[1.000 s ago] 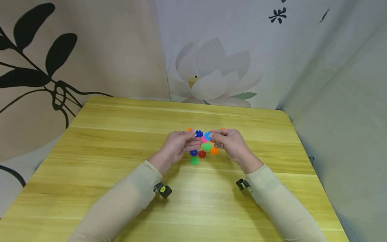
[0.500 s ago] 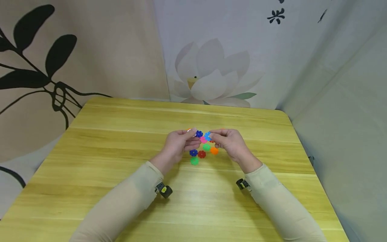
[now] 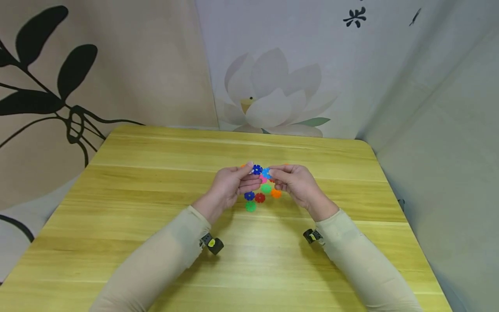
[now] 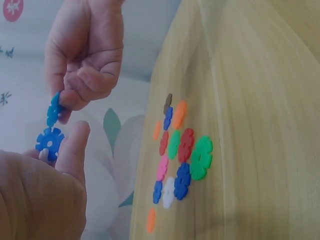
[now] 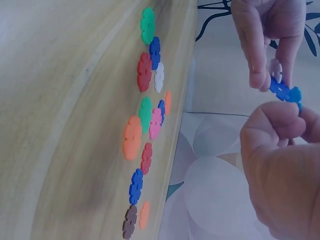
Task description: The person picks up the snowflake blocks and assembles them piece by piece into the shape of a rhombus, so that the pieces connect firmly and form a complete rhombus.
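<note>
Left hand: The left hand [image 3: 234, 184] pinches a white disc [image 5: 275, 70] between thumb and fingers, with a dark blue disc [image 3: 257, 169] sticking out past the fingertips toward the right.
Right hand: Across from it, the right hand [image 3: 295, 180] pinches a light blue disc [image 3: 266, 173] between thumb and forefinger, its other fingers curled in below.
Meeting rims: The light blue disc and the dark blue one come together edge to edge; from here I can't tell whether their slots are locked. All three are up in the air over the far part of the table [image 3: 136, 173].
Discs on the wood: Flower-edged pieces lie below the hands. Nearest are a green disc [image 3: 251, 206], a blue disc [image 3: 249, 196] and a red disc [image 3: 260, 198]; a mint disc [image 3: 266, 189] and an orange disc [image 3: 276, 193] lie farther right, a pink disc [image 3: 263, 179] beyond. At the right end sits a brown disc [image 5: 130, 222].
Table edges: The far edge runs along the wall [image 3: 163, 56], near the discs. The right edge is closer to the hands than the left.
Elbow room: Wood stretches broadly left of the left sleeve [image 3: 156, 260] and between the forearms, more narrowly beyond the right sleeve [image 3: 362, 255].
Wrist cameras: Black, with yellow patches; any lettering is too small to read.
Wall prints: Dark leaves [image 3: 77, 71] at left, a pale blossom [image 3: 269, 108] mid-wall, and a small black mark [image 3: 354, 17] high on the right, motif or written character, I can't tell.
</note>
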Motion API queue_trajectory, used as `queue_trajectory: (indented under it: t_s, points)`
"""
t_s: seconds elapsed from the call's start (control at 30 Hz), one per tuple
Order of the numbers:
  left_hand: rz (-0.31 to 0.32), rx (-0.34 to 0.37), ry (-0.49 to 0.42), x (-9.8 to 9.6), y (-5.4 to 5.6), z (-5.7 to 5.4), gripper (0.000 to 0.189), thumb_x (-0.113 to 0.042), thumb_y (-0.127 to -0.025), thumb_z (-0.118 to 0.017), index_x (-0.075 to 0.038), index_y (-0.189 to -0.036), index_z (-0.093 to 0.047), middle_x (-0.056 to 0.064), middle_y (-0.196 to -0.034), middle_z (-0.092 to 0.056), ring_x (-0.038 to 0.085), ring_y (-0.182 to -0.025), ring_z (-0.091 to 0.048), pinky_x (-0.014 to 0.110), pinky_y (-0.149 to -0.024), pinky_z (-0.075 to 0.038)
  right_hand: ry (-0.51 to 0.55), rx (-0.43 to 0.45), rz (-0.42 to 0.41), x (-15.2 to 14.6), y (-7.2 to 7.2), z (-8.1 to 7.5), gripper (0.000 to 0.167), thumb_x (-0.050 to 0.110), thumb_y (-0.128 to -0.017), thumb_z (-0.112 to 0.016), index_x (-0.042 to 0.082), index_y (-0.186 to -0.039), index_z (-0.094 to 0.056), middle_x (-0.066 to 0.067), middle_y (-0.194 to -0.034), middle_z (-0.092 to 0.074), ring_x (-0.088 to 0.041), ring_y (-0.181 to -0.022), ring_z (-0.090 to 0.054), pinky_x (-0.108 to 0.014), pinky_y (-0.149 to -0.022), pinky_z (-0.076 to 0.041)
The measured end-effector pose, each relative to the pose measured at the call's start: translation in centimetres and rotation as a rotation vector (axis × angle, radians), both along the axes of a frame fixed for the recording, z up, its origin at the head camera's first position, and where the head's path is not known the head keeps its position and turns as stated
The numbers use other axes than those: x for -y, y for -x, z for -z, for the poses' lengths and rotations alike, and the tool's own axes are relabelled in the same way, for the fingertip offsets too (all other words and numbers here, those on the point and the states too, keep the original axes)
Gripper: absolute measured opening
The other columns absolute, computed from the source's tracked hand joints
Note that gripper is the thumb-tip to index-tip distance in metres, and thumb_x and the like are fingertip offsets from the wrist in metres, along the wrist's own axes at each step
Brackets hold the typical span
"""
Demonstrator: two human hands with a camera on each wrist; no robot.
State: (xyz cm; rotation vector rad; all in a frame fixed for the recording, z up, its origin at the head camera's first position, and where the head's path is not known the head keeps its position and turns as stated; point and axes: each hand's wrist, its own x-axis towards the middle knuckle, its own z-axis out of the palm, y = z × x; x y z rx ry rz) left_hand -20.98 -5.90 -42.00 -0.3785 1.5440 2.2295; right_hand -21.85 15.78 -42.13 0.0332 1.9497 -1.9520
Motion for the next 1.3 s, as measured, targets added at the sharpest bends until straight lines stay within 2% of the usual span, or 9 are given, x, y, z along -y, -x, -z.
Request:
queue_trajectory:
  t_s: [0.2,0.33,0.57,0.73,0.93,1.13,1.3]
  points:
    - [0.008,-0.035,0.079,-0.1,0.0,-0.1,0.051,-0.033,-0.105,-0.070,0.003,-0.138,-0.058,0.024,-0.121,-0.077,0.023,-0.096,-0.083,0.032,-0.087,-0.067,-0.022,-0.001,0.002,0.0,0.0,-0.1,0.036,0.019,-0.103,-0.073,-0.007,-0.128,-0.071,0.001,-0.086,-0.070,-0.012,-0.072,-0.061,-0.019,-0.071,-0.060]
    - [0.018,-0.041,0.097,0.0,0.1,0.0,0.047,-0.033,-0.105,-0.070,0.002,-0.134,-0.061,0.026,-0.124,-0.076,0.024,-0.097,-0.083,0.033,-0.088,-0.067,-0.031,-0.002,0.009,0.0,0.1,-0.1,0.036,0.019,-0.103,-0.073,-0.007,-0.128,-0.071,-0.001,-0.088,-0.071,-0.012,-0.073,-0.061,-0.019,-0.071,-0.061]
    - [0.054,-0.064,0.116,0.1,0.2,0.1,0.044,-0.031,-0.104,-0.071,0.005,-0.130,-0.064,0.022,-0.110,-0.080,0.035,-0.107,-0.080,0.034,-0.086,-0.068,-0.054,0.009,-0.003,-0.1,0.3,-0.2,0.036,0.020,-0.103,-0.073,-0.006,-0.128,-0.071,0.000,-0.088,-0.069,-0.013,-0.073,-0.061,-0.020,-0.072,-0.061]
    - [0.083,-0.074,0.141,0.2,0.3,0.2,0.044,-0.027,-0.104,-0.073,0.006,-0.131,-0.062,0.021,-0.107,-0.081,0.040,-0.111,-0.078,0.034,-0.084,-0.068,-0.077,0.009,-0.053,-0.3,0.5,-0.3,0.037,0.018,-0.105,-0.070,-0.007,-0.132,-0.068,0.001,-0.090,-0.069,-0.012,-0.074,-0.063,-0.020,-0.072,-0.062]
    - [0.127,-0.065,0.141,0.4,0.4,0.4,0.041,-0.023,-0.104,-0.072,0.008,-0.129,-0.061,0.021,-0.107,-0.080,0.035,-0.105,-0.081,0.035,-0.086,-0.068,-0.061,0.006,-0.089,-0.4,0.7,0.2,0.033,0.010,-0.105,-0.068,-0.011,-0.130,-0.066,0.001,-0.083,-0.068,-0.010,-0.071,-0.064,-0.019,-0.069,-0.062]
    - [0.140,-0.023,0.110,0.5,0.3,0.9,0.037,-0.022,-0.105,-0.071,0.008,-0.126,-0.063,0.018,-0.101,-0.081,0.034,-0.105,-0.081,0.036,-0.089,-0.067,-0.048,0.022,-0.080,0.0,0.6,1.0,0.033,0.009,-0.105,-0.068,-0.012,-0.130,-0.066,0.002,-0.088,-0.077,-0.009,-0.071,-0.067,-0.019,-0.070,-0.063]
    - [0.143,-0.041,0.118,0.5,0.5,1.2,0.038,-0.022,-0.105,-0.070,0.009,-0.126,-0.064,0.017,-0.099,-0.081,0.033,-0.102,-0.082,0.035,-0.086,-0.068,-0.077,0.004,-0.076,0.1,0.5,1.0,0.032,0.010,-0.105,-0.067,-0.011,-0.130,-0.068,0.000,-0.089,-0.077,-0.010,-0.072,-0.067,-0.020,-0.070,-0.063]
